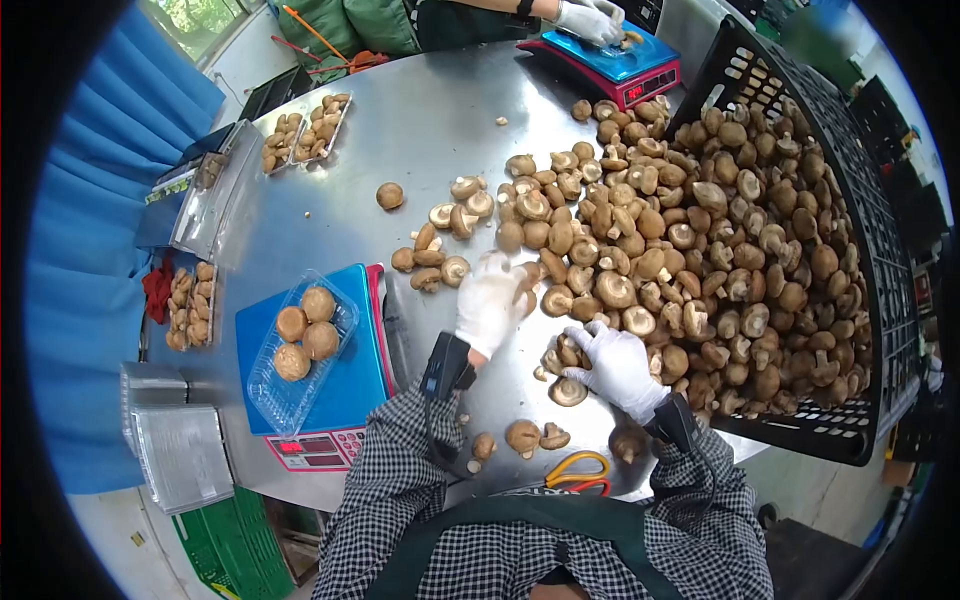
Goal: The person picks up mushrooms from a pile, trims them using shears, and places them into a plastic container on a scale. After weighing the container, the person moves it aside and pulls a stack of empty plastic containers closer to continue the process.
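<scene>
My left hand (490,302), in a white glove, is closed on a brown mushroom (527,285) at the left edge of the large mushroom heap (610,250). To its right, my right hand (617,368), also gloved, rests at the heap's near edge, its fingers at small mushrooms (568,352); whether it grips one is unclear. A clear plastic tray (345,315) with several mushrooms (320,341) lies on the blue scale (257,350) left of my hands.
A black crate (858,190) lies tipped at right, mushrooms spilling out. Orange-handled scissors (578,468) are near my body. Filled trays (325,130) stand far left, empty trays (185,455) lower left. Across the metal table (440,100), a co-worker's gloved hands (590,20) are at another scale (620,68).
</scene>
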`<state>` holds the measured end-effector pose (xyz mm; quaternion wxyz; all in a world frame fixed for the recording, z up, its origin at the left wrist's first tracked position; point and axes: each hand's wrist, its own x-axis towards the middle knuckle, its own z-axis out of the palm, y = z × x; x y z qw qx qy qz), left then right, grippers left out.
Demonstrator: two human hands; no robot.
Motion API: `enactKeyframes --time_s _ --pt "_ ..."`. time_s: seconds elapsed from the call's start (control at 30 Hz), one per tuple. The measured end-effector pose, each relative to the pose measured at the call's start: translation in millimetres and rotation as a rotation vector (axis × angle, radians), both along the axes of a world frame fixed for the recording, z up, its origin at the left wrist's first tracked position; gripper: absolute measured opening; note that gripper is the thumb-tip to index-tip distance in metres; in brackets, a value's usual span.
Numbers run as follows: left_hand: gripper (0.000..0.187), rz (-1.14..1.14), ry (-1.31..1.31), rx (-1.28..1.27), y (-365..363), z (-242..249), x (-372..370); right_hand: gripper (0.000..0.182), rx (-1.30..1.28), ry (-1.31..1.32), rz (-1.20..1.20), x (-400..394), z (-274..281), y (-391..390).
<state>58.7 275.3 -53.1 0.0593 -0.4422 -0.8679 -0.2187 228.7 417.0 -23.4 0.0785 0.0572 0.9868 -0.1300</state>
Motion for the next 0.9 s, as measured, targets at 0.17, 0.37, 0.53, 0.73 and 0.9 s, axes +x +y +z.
enactKeyframes --time_s 0.17,0.37,0.53,0.73,0.9 --pt "0.028 -0.015 -0.304 0.032 -7 2 12 0.05 -0.322 0.18 -0.101 -1 -9 4" --pt "0.063 0.023 -0.223 -0.055 53 9 -29 0.044 -0.806 0.026 -0.115 2 -12 9" --pt "0.066 0.008 -0.262 -0.129 79 -12 -45 0.045 -0.263 -0.114 0.012 7 -6 -4" --pt "0.057 -0.071 -1.21 0.355 46 17 -39 0.06 -0.131 0.04 0.143 16 -14 -8" --pt "0.042 -0.33 -1.494 0.584 9 49 -24 0.064 -0.105 0.058 0.279 14 -11 -8"
